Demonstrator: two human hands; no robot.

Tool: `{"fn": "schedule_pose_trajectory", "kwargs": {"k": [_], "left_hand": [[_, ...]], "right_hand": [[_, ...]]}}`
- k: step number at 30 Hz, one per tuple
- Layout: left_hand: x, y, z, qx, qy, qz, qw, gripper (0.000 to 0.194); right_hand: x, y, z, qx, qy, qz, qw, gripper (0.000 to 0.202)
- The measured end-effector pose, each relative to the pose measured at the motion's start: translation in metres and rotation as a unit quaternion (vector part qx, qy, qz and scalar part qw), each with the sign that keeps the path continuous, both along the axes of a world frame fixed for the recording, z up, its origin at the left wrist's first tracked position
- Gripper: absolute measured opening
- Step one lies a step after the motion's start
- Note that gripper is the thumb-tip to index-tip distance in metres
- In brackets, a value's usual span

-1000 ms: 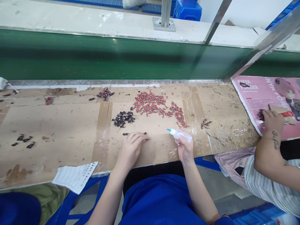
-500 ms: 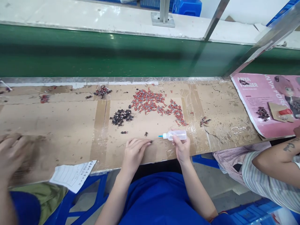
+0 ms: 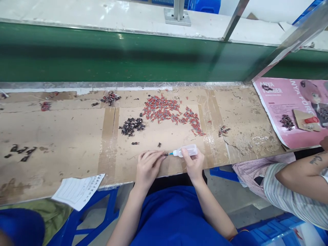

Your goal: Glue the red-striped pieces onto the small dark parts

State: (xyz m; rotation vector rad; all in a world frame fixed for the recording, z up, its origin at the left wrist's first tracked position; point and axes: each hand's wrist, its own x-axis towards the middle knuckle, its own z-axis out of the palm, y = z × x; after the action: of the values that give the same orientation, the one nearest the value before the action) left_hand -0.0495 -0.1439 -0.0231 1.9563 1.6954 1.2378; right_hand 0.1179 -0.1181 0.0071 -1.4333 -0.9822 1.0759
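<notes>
My left hand (image 3: 150,164) pinches a small black part (image 3: 166,154) between thumb and fingertips, just over the cardboard. In my right hand (image 3: 194,164) is a clear squeeze bottle (image 3: 188,151), lying nearly level. Its blue needle tip (image 3: 170,153) points left and meets the black part, or comes very close to it. Beyond my hands lie a heap of black parts (image 3: 132,126) and a wide spread of small red pieces with metal ends (image 3: 161,109). A single black part (image 3: 159,145) and another dark piece (image 3: 135,143) rest nearer to me.
Cardboard (image 3: 84,136) covers the bench, with a green wall (image 3: 128,58) behind it. A paper sheet (image 3: 78,191) overhangs the front edge. Several black parts (image 3: 23,150) lie at left. At right, a person's arm (image 3: 304,171) is beside a pink poster (image 3: 276,112).
My right hand has brought the bottle left and slightly down, its tip now at the black part. My left hand has barely moved. The neighbour's hand at far left has gone, revealing black parts.
</notes>
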Motion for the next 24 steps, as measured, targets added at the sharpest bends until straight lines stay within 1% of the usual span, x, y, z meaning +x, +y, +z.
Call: {"fn": "schedule_pose_trajectory", "kwargs": {"k": [6,15,24], "left_hand": [[0.0003,0.0008,0.003,-0.007,0.006,0.004,1.0,0.01],[-0.0003,0.0013,0.002,0.023,0.038,0.003,0.999,0.009],[0.0011,0.0017,0.0024,0.032,0.031,0.009,0.999,0.008]], "right_hand": [[0.0007,-0.0009,-0.0021,-0.003,-0.023,0.005,1.0,0.026],[-0.0009,-0.0024,-0.0051,-0.003,-0.047,0.023,0.999,0.026],[-0.0019,-0.0022,-0.0048,0.011,-0.039,-0.01,0.999,0.025]]}}
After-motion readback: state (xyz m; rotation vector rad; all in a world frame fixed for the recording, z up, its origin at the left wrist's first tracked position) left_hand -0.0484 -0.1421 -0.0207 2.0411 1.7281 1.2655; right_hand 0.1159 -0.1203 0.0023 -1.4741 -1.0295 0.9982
